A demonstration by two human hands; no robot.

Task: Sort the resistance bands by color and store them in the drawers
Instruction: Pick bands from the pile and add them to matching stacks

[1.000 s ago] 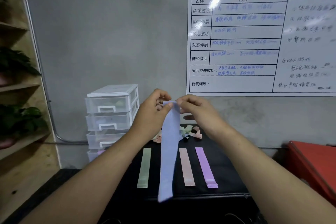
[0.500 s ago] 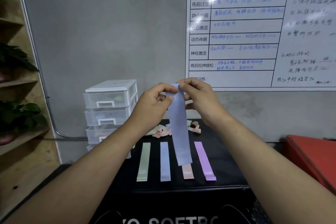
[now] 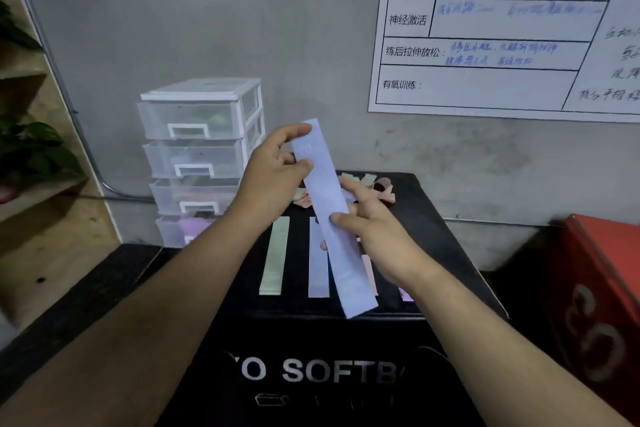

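Blue bands [image 3: 349,281] two, drawers [image 3: 190,121] four

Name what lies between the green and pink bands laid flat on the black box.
In the head view, a flat blue band lies between the green band and pink band, partly hidden by the held blue band.

Left hand [image 3: 272,180] and right hand [image 3: 379,236] bare; forearms [image 3: 156,308] bare to the frame's edge
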